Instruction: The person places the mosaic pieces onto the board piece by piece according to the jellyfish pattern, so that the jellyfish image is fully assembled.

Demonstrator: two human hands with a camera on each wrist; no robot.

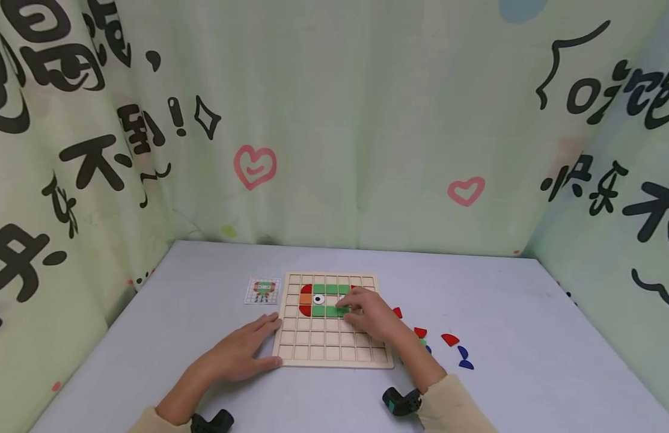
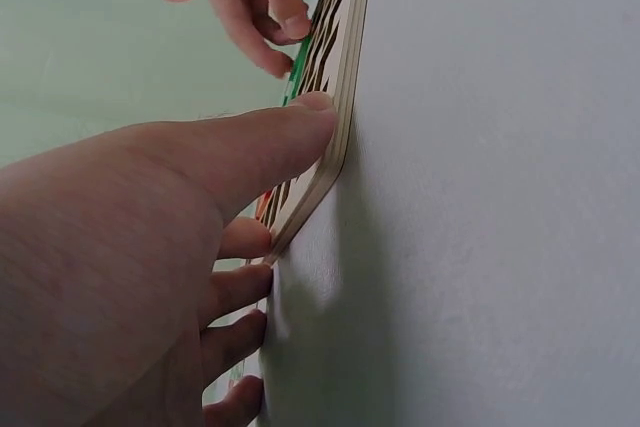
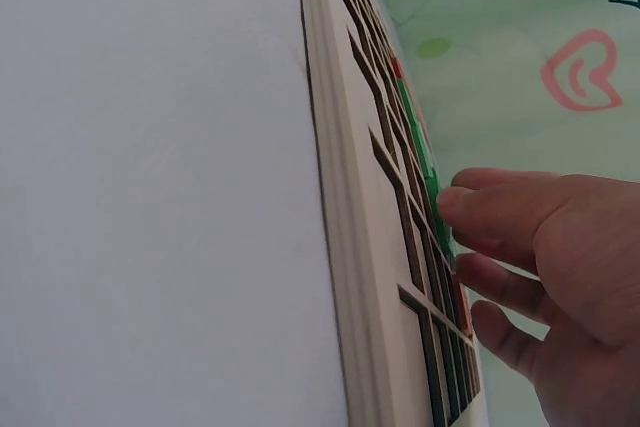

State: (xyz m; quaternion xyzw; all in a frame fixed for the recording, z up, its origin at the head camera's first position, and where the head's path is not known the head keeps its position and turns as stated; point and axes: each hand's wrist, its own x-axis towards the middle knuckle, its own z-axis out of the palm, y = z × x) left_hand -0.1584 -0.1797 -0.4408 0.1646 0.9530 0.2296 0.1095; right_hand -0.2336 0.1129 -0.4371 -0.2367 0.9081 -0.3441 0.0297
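The board (image 1: pixel 303 338) lies on the counter (image 1: pixel 323 400) between both hands. The left hand (image 1: pixel 239 355) has its fingers spread along the left edge, thumb on the near corner. The right hand (image 1: pixel 371 314) reaches over the board, bent fingertips at a green piece (image 1: pixel 342 311) in the lower coloured row, directly beneath them; I cannot tell whether they pinch it.

Passage ran at 12 and 6 o'clock of grid board (image 1: pixel 318 353). Left hand (image 1: pixel 241 356) blocked 8 o'clock; card (image 1: pixel 262 291), 10 o'clock; right hand (image 1: pixel 371 313), 3 o'clock, loose pieces (image 1: pixel 450 340) beyond.
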